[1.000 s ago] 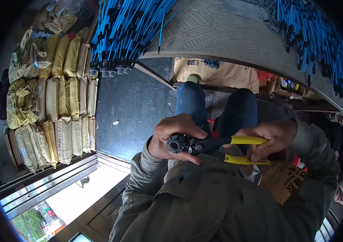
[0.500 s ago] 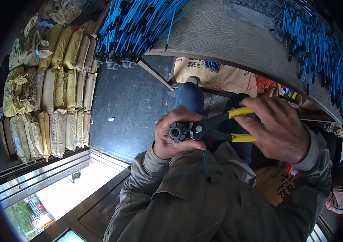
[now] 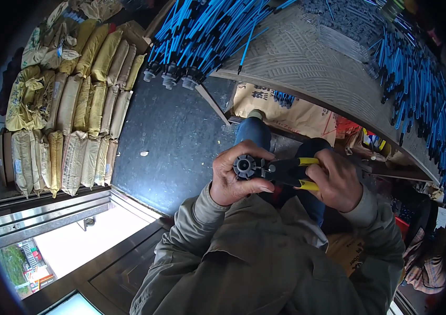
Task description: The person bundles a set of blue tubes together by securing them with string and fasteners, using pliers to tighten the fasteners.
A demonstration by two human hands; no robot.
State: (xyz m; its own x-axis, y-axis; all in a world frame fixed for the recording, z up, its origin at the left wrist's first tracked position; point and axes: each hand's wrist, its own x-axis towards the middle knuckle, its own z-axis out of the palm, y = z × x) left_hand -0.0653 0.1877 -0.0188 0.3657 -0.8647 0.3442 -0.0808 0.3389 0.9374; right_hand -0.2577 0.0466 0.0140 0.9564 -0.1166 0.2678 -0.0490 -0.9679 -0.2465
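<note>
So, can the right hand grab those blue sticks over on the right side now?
Probably not while it's full: the right hand is closed around the yellow-handled pliers. If it were free, the blue sticks seem to lie uncovered.

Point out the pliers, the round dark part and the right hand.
Pliers (image 3: 282, 168): head view, dark metal near pivot.
Round dark part (image 3: 238, 167): head view, its ring.
Right hand (image 3: 339, 182): head view, its back.

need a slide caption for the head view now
Left hand holding a round dark part, right hand gripping yellow-handled pliers beside it, with blue rods heaped on the table.
</note>
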